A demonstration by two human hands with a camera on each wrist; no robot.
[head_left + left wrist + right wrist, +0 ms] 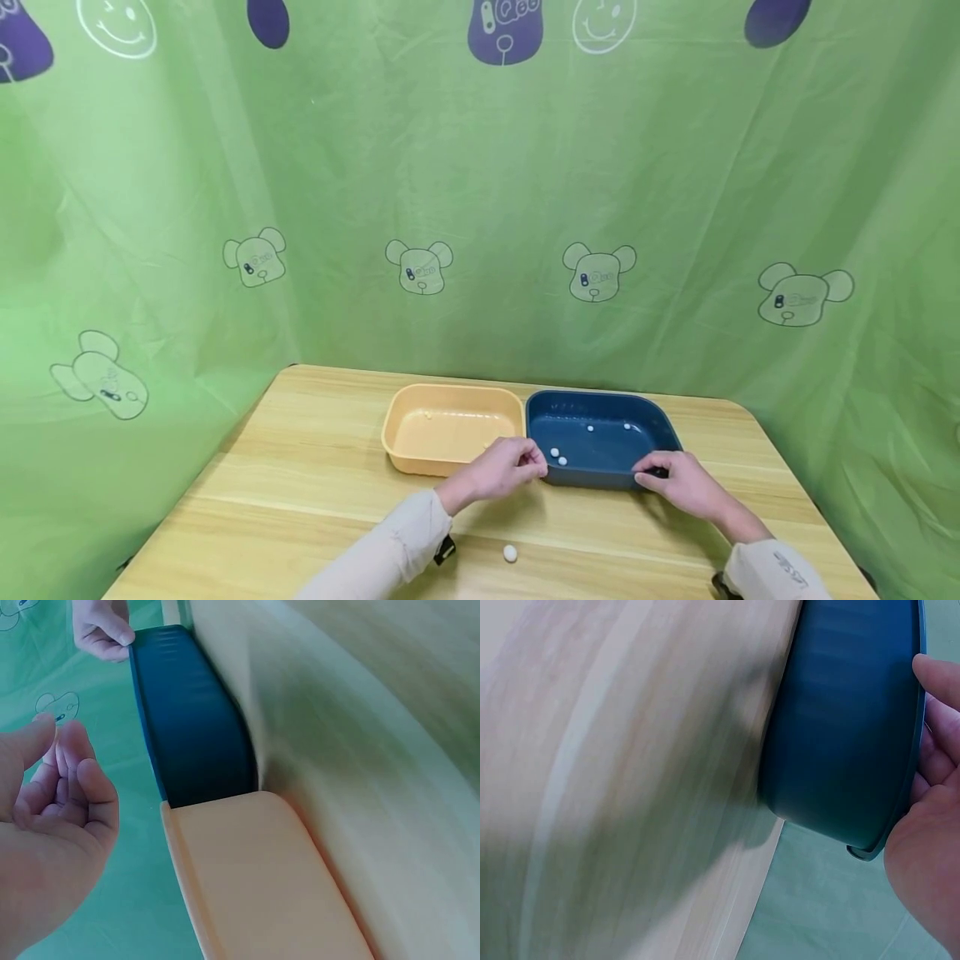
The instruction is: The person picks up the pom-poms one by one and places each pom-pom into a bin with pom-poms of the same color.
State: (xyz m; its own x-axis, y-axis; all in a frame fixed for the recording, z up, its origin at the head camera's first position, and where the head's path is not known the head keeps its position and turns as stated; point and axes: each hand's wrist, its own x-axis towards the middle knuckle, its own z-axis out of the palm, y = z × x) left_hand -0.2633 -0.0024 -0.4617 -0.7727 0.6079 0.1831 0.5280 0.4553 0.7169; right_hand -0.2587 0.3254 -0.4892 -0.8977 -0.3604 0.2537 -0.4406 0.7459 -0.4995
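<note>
My right hand (678, 483) pinches the near right rim of a dark blue plastic tray (611, 477). In the right wrist view the thumb (937, 679) lies on the rim, with fingers curled behind the wall. Several small white balls (562, 461) sit inside this tray. Near its front left corner hovers my left hand (504, 468), fingers curled and the thumb meeting the index fingertip. Nothing shows between those tips, though a tiny thing could be hidden there. Beside the blue tray stands a light orange tray (423, 465), its near right corner partly covered by the left hand.
One white ball (510, 553) lies on the wooden table (315, 500) in front of the trays, between the forearms. Small pale bits (428, 415) show in the orange tray. A green curtain (495, 333) with bear prints hangs behind and at both sides.
</note>
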